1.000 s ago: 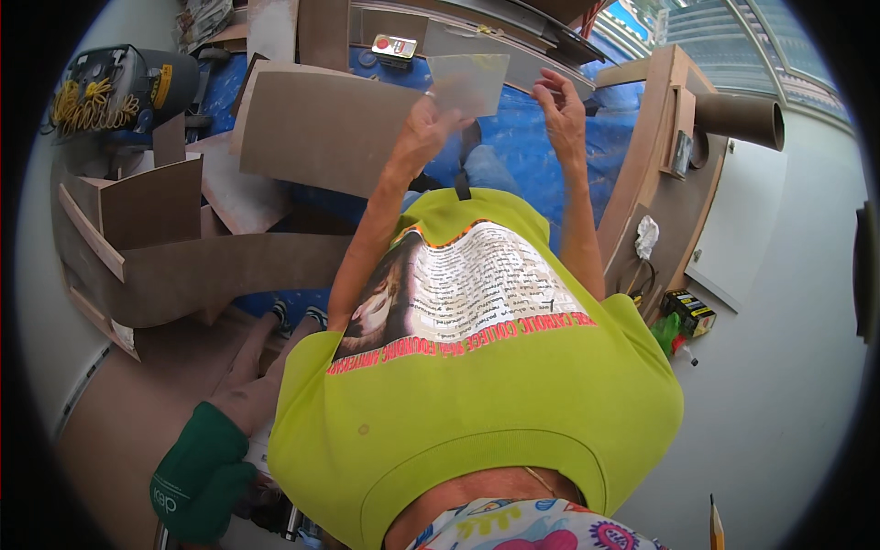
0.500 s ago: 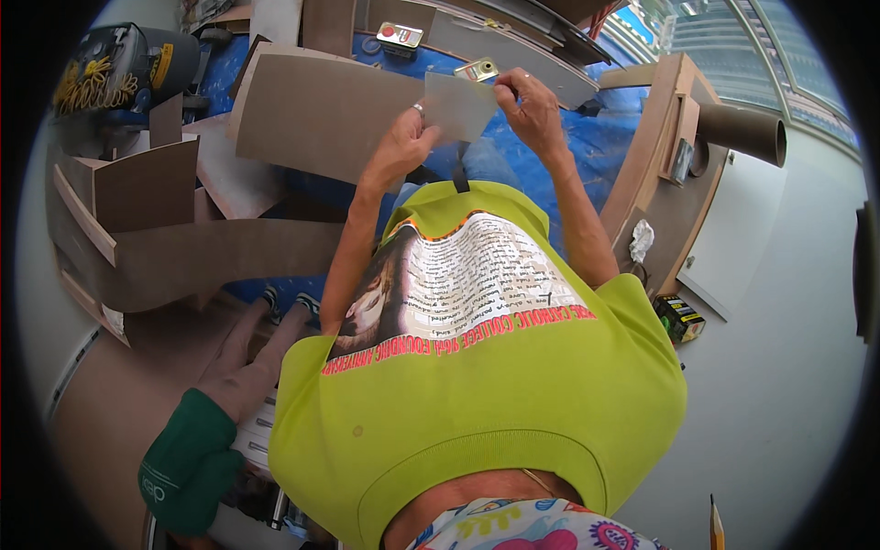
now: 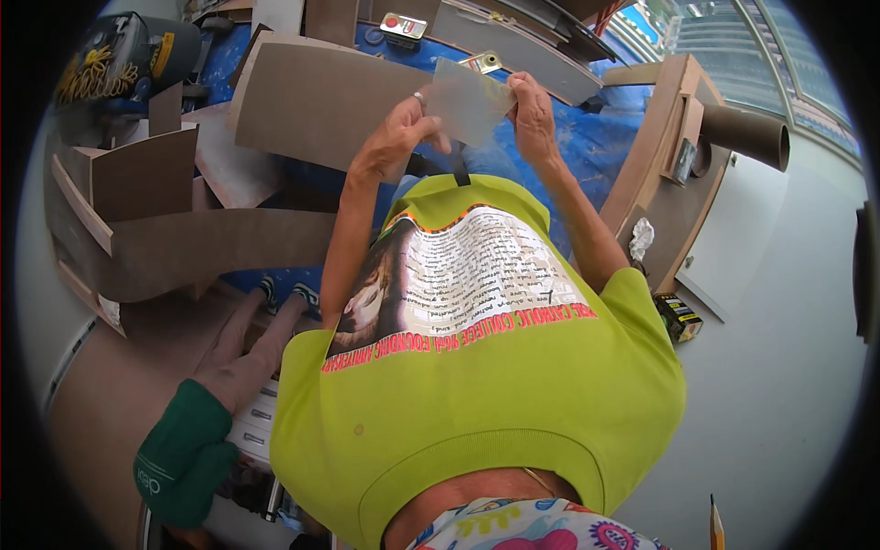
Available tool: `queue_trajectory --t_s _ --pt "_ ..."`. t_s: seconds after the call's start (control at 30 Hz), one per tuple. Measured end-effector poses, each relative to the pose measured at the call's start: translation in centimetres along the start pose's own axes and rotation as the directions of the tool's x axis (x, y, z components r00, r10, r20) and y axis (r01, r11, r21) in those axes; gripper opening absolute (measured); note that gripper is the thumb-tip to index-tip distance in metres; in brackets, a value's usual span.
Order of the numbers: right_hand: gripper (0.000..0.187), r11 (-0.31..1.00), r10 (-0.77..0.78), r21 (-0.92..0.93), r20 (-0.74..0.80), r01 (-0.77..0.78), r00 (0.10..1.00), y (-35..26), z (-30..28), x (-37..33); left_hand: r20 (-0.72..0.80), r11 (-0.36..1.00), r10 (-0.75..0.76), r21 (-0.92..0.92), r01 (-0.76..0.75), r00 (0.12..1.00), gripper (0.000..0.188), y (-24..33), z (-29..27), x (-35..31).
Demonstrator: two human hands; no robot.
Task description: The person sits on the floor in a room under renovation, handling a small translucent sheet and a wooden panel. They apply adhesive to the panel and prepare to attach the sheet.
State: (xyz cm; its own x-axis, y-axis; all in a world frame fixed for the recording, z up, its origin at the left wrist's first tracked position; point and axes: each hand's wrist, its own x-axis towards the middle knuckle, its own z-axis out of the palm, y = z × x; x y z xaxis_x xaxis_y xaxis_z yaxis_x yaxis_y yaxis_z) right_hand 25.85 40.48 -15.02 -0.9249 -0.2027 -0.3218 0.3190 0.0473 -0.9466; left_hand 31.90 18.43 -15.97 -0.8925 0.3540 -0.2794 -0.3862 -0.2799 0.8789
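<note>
In front of my waist I hold a thin, translucent greyish sheet (image 3: 469,112), roughly rectangular and tilted. My right hand (image 3: 533,112) pinches its right edge near the upper corner. At the left edge my left hand (image 3: 400,137) is closed, thumb and fingers near the sheet's side; its fingertips are partly hidden. Under and beyond the left hand lies a large brown board (image 3: 321,101), slightly curved in this view. Just past the sheet's far edge stands a metal tin (image 3: 484,62), partly covered.
A second tin (image 3: 403,27) stands farther off on the blue floor covering (image 3: 587,156). To the right are a wooden cabinet frame (image 3: 642,151) and a rolled brown sheet (image 3: 747,136). A co-worker in green (image 3: 188,449) is at lower left. A compressor-like machine (image 3: 128,64) with yellow hose stands far left.
The sheet has shifted slightly right and tilted. My right hand has turned with its corner and moved a little nearer; my left hand's fingers have moved along the sheet's left side.
</note>
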Motion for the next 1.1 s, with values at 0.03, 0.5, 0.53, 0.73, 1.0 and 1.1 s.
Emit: queue_trajectory --t_s 0.03,0.5,0.53,0.73,1.0,1.1 --pt "0.026 0.999 -0.024 0.03 -0.037 0.025 0.999 0.6 0.3 0.1 -0.023 1.0 0.024 -0.018 -0.024 0.999 0.05 0.1 -0.2 0.3" --pt "0.035 0.971 -0.232 0.01 -0.174 0.237 0.957 4.1 -9.0 2.9 -0.054 0.621 0.114 -0.776 -0.114 0.992 0.02 -3.7 -1.2 -1.0" --pt "0.032 0.975 -0.214 -0.096 -0.169 0.2 0.962 3.9 -8.2 2.8 -0.023 0.517 0.196 -0.847 -0.123 0.98 0.018 -4.4 -1.3 -0.8" --pt "0.019 0.887 -0.347 -0.382 -0.18 0.259 0.92 2.5 -2.6 -0.3 0.014 0.427 0.214 -0.9 -0.081 0.977 0.022 -3.7 1.5 0.6" --pt "0.031 0.888 -0.128 -0.455 -0.108 0.065 0.986 6.0 -2.4 0.3 0.073 0.425 0.175 -0.905 -0.008 0.982 0.022 -5.3 2.3 2.1" --pt "0.039 0.837 -0.053 -0.547 -0.101 -0.011 0.993 9.4 -4.4 2.3 0.094 0.454 0.075 -0.89 0.05 0.993 0.024 -6.9 1.9 2.6"
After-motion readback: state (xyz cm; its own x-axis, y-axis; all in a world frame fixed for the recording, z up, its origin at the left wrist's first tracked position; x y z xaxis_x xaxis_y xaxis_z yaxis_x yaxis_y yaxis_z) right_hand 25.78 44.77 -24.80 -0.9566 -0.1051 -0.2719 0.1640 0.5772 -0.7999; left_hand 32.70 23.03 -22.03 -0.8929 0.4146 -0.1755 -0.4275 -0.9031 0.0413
